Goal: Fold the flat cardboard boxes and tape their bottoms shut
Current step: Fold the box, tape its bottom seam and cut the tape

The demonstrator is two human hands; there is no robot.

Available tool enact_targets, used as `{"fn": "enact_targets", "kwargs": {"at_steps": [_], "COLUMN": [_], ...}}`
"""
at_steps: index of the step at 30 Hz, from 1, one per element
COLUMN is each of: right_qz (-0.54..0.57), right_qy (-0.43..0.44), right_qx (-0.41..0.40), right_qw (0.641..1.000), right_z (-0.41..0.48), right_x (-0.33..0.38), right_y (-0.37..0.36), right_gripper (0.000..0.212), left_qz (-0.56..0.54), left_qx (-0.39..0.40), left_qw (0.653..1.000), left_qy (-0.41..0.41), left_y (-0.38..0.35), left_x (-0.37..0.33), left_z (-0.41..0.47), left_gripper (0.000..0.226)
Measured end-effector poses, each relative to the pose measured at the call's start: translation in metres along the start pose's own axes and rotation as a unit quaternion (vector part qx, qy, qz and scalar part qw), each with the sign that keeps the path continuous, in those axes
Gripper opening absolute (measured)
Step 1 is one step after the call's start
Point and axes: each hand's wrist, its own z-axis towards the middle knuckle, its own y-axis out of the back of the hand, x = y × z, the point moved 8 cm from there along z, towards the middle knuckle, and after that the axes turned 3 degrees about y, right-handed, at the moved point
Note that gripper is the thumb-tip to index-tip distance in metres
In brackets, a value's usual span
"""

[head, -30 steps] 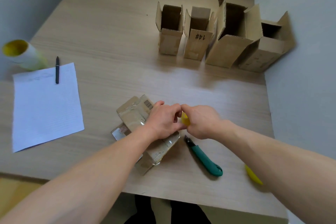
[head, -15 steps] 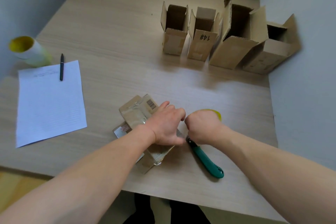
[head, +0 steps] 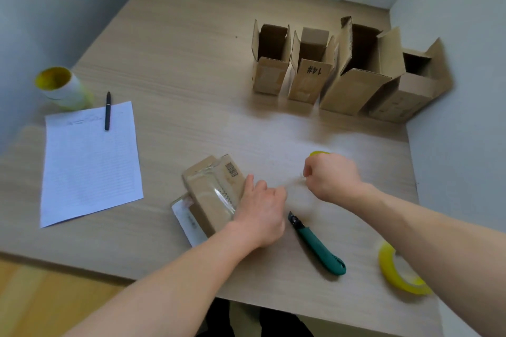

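head view: one box [head: 212,195] lying on its side at the near middle of the tabletop [head: 191,63], left hand [head: 260,210] pressed on its right end with fingers bent over the edge. right hand [head: 332,179] near it, fisted around a yellow tape roll [head: 319,153]. green knife [head: 317,245] just below the hands, second tape roll [head: 394,273] by the right forearm, four open boxes [head: 353,71] in a row far right, paper [head: 87,161] with pen [head: 108,111] at left.
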Motion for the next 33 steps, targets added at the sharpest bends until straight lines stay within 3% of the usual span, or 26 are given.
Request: {"fn": "enact_targets", "kwargs": {"at_steps": [3,6,10,14,17,18,20,22,24,27,33], "right_qz": [0.022,0.024,0.029,0.044,0.048,0.051,0.057,0.062,0.065,0.064,0.066], "right_qy": [-0.012,-0.008,-0.006,-0.014,-0.019,-0.02,-0.028,-0.039,-0.043,-0.041,-0.044], "right_qx": [-0.013,-0.027,-0.04,-0.055,-0.072,-0.077,-0.082,-0.076,-0.068,-0.07,-0.081], "right_qw": [1.0,0.999,0.999,0.997,0.996,0.996,0.995,0.994,0.995,0.995,0.994], "right_z": [-0.003,-0.006,-0.012,-0.018,-0.024,-0.026,-0.028,-0.032,-0.035,-0.038,-0.042], "right_x": [0.008,0.021,0.035,0.044,0.047,0.048,0.046,0.044,0.043,0.043,0.035], "right_y": [0.008,0.015,0.028,0.042,0.048,0.049,0.049,0.047,0.045,0.044,0.045], "right_gripper": [0.026,0.027,0.027,0.03,0.029,0.029,0.029,0.029,0.029,0.028,0.025], "left_qz": [-0.022,-0.045,-0.053,0.026,0.046,0.034,0.0,-0.016,-0.036,-0.048,-0.02], "left_qx": [-0.005,0.001,0.042,0.101,0.044,-0.008,-0.067,-0.041,-0.026,-0.016,-0.036], "left_qw": [0.998,0.997,0.996,0.977,0.974,0.981,0.997,0.99,0.975,0.971,0.983], "left_qy": [0.056,0.058,-0.057,-0.188,-0.218,-0.191,-0.037,0.136,0.218,0.235,0.179], "left_y": [0.001,0.003,-0.002,-0.007,-0.004,0.004,0.02,0.015,-0.001,-0.021,-0.018], "left_x": [0.003,0.002,-0.001,-0.006,-0.008,-0.006,0.013,0.036,0.049,0.06,0.066], "left_z": [-0.007,-0.005,-0.011,-0.032,-0.046,-0.048,-0.053,-0.06,-0.069,-0.074,-0.072], "left_gripper": [0.031,0.036,0.041,0.044,0.046,0.051,0.08,0.106,0.115,0.106,0.087]}}
